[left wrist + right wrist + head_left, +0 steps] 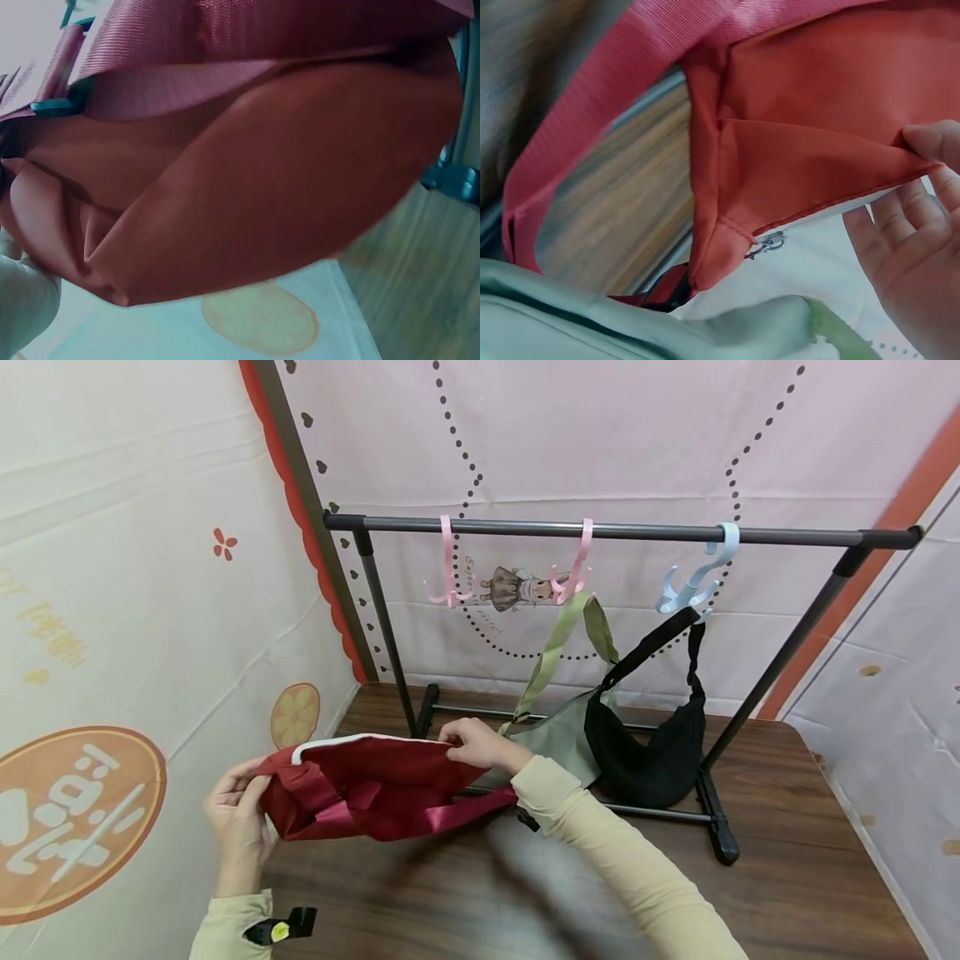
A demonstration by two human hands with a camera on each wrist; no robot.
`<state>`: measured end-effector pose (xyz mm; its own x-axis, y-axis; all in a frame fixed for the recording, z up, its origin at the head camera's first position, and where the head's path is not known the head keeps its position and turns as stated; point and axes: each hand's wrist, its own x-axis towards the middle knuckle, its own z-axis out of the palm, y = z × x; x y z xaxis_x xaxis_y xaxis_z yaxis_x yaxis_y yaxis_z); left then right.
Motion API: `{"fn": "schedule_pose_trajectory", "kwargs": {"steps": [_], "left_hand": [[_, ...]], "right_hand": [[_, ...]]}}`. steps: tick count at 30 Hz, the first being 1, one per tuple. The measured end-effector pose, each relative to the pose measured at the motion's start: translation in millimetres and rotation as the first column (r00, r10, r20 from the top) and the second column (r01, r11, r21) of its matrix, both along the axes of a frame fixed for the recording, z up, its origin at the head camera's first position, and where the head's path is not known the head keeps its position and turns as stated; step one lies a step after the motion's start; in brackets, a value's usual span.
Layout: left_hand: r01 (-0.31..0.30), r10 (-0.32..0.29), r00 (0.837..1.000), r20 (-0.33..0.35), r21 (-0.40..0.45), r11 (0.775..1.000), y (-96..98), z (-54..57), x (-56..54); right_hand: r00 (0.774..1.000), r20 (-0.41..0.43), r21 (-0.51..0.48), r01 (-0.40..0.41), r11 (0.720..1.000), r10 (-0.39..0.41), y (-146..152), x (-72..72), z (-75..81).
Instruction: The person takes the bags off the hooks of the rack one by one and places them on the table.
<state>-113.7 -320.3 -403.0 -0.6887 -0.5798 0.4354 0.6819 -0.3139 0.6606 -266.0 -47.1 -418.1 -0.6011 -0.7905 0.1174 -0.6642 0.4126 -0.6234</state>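
Note:
A dark red bag with a wide magenta strap and a white-edged top is stretched between both hands, above the tabletop. My left hand pinches its left end between thumb and fingers. At the upper right edge, my right hand pinches the fabric, as the right wrist view also shows, with thumb and fingertips on the hem. In that view a zipper pull hangs by the bag's corner. The left wrist view is mostly filled by the bag's underside; only part of the left hand shows there.
A black rack stands on the wooden table. Two pink hooks and a light blue hook hang from its bar. A grey-green bag hangs from one pink hook, a black bag from the blue one.

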Motion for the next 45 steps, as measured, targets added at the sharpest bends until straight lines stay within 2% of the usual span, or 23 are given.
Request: {"fn": "schedule_pose_trajectory", "kwargs": {"steps": [3,6,13,18,24,27,33,39,41,43,45], "left_hand": [[-0.001,-0.001,0.999,0.034,0.054,0.999,-9.8,-6.7,-0.3],[-0.044,0.036,0.994,0.105,0.074,0.996,-18.8,-11.6,0.5],[-0.15,0.118,0.967,0.227,0.129,0.98,-34.1,-18.0,0.4],[-0.17,0.126,0.955,0.268,0.149,0.974,-42.3,-21.7,-1.4],[-0.177,0.13,0.939,0.317,0.122,0.977,-51.4,-26.3,-3.0],[-0.188,0.141,0.92,0.366,0.097,0.977,-54.1,-29.0,-4.3],[-0.192,0.14,0.863,0.486,0.06,0.98,-59.0,-35.8,-7.1],[-0.161,0.103,0.813,0.573,0.051,0.986,-63.8,-41.9,-13.3],[-0.154,0.102,0.794,0.599,0.036,0.987,-65.5,-43.6,-15.5],[-0.145,0.093,0.768,0.634,0.03,0.989,-68.4,-45.9,-18.2],[-0.123,0.09,0.75,0.656,0.004,0.992,-74.1,-52.8,-22.8]], "right_hand": [[1.0,-0.009,0.013,-0.018,1.0,0.018,-1,1.6,6.1],[0.999,-0.021,0.028,-0.026,0.999,0.026,-4,4.7,12.8],[0.998,-0.06,0.059,0.009,0.998,-0.006,-16,13.0,26.4],[0.999,-0.043,0.062,-0.01,0.998,0.012,-21,19.5,27.7],[1.0,-0.005,0.08,-0.03,0.996,0.03,-26,25.4,21.7],[0.999,0.012,0.085,-0.032,0.996,0.031,-28,27.2,16.1],[0.997,0.066,0.078,-0.043,0.996,0.038,-30,26.8,-0.7],[0.98,0.197,0.045,-0.041,0.998,0.031,-33,18.8,-20.6],[0.976,0.213,0.024,-0.055,0.998,0.049,-34,15.2,-29.4],[0.975,0.219,0.016,-0.042,0.999,0.038,-37,13.9,-36.4],[0.976,0.218,0.01,-0.017,1.0,0.015,-42,13.3,-43.0]]}}
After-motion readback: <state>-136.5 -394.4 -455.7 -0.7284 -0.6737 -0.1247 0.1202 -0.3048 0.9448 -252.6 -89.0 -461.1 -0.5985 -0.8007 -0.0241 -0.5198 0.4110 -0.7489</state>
